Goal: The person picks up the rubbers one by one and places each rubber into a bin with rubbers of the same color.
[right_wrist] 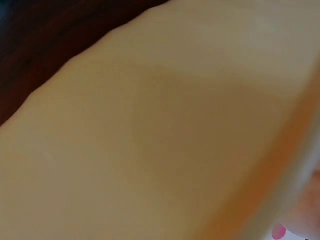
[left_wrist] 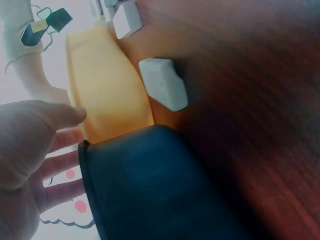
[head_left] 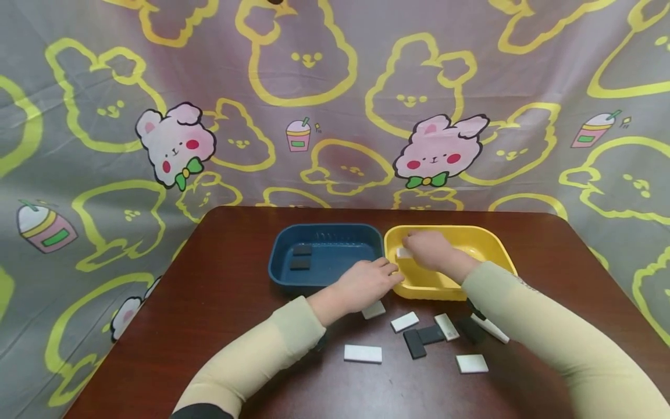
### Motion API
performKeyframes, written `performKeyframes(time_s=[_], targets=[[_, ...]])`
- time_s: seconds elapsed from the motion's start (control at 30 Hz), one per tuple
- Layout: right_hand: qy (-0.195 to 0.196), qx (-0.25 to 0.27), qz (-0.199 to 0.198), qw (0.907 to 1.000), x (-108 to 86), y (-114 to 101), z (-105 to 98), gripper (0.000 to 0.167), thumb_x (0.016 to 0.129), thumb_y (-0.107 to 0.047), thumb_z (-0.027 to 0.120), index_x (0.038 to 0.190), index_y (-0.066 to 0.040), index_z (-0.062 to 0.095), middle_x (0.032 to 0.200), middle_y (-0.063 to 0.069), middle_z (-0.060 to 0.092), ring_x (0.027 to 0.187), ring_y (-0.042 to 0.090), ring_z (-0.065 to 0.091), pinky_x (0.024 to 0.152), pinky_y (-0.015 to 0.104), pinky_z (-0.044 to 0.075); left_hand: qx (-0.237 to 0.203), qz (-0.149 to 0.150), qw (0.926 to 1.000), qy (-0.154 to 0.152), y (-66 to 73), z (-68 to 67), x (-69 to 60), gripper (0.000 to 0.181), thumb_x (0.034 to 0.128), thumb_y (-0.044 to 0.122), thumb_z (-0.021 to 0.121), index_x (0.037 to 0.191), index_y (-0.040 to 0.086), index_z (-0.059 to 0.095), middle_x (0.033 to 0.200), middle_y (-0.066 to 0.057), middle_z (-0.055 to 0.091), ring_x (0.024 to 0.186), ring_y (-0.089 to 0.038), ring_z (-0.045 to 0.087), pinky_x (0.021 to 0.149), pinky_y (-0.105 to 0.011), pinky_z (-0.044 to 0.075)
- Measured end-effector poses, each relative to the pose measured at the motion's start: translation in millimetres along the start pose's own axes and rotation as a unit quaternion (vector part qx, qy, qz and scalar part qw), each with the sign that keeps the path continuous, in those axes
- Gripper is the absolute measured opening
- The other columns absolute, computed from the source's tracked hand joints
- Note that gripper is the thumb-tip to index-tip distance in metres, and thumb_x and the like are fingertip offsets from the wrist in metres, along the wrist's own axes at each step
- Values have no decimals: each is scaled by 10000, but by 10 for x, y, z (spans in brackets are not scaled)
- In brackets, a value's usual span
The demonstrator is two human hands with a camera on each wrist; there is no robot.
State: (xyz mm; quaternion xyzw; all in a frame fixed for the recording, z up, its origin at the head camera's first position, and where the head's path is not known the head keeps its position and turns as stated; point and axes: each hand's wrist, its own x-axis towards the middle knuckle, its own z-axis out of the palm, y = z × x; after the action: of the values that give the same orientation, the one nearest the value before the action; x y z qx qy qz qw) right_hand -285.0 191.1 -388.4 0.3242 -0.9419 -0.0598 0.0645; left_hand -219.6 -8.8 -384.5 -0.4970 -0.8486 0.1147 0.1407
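My right hand [head_left: 431,250] reaches down into the yellow bin [head_left: 484,235], its fingers bent downward. A white rectangular block [head_left: 403,253] lies right beside these fingers, partly covered by the hand; whether they grip it is hidden. My left hand [head_left: 366,285] is over the near edge where the yellow bin meets the blue bin [head_left: 277,273]. In the left wrist view the left hand [left_wrist: 30,145] has its fingers spread loosely beside both rims, holding nothing. Two black blocks [head_left: 300,265] lie inside the blue bin at its left. The right wrist view shows mostly bin wall.
In front of the bins, white blocks [head_left: 363,354] and black blocks [head_left: 414,344] lie scattered on the brown table [head_left: 220,308]. A pale block [head_left: 374,310] is partly under the left hand. A patterned cloth [head_left: 340,122] hangs behind the table.
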Motion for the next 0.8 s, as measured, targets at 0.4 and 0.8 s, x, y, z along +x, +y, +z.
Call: performKeyframes(time_s=[0.4, 0.8], targets=[[-261, 88, 237, 9993, 74, -45, 133, 184, 882, -15, 665, 1064, 6, 659, 972, 165, 658, 720, 280, 615, 589, 403, 517, 219, -185, 9993, 236, 57, 68, 16, 182, 970, 172, 607, 1127, 237, 673, 1108, 63, 664, 996, -98, 569, 692, -196, 481], [-278, 191, 277, 9990, 77, -37, 168, 151, 910, -3, 623, 1058, 17, 640, 998, 176, 645, 782, 295, 626, 626, 413, 525, 166, -208, 9993, 251, 57, 81, 31, 195, 968, 172, 610, 1138, 231, 686, 1083, 58, 676, 971, -98, 582, 720, -203, 491]])
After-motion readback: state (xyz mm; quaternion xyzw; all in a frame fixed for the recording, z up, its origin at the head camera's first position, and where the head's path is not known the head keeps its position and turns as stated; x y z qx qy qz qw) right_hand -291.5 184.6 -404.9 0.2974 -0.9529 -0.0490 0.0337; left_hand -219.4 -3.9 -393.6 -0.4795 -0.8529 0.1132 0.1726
